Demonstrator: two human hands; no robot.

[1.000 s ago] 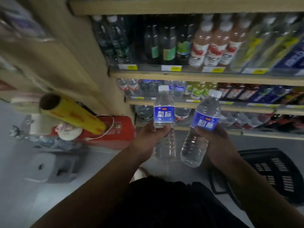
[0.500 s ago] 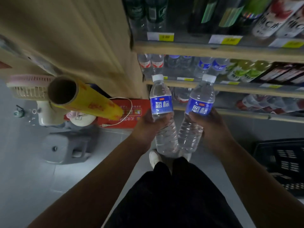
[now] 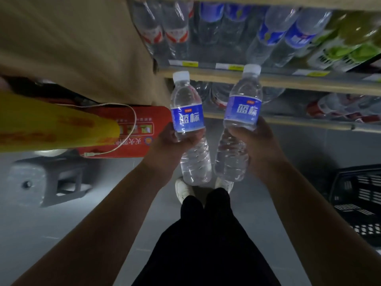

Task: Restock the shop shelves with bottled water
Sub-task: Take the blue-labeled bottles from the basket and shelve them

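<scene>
Blue-labelled water fills both fists: your left hand (image 3: pixel 171 142) grips one bottle (image 3: pixel 188 120) and your right hand (image 3: pixel 258 139) grips the other bottle (image 3: pixel 241 112), both roughly upright just before the lower shelves (image 3: pixel 278 82), so you're mid-delivery and next need a free gap to stand them in.

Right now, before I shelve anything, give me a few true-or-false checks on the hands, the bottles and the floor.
1. The left hand grips the left bottle and the right hand grips the right bottle. True.
2. Both bottles are uncapped. False: white caps are on both.
3. The labels are red. False: they are blue.
4. A black basket sits on the floor at the right. True.
</scene>
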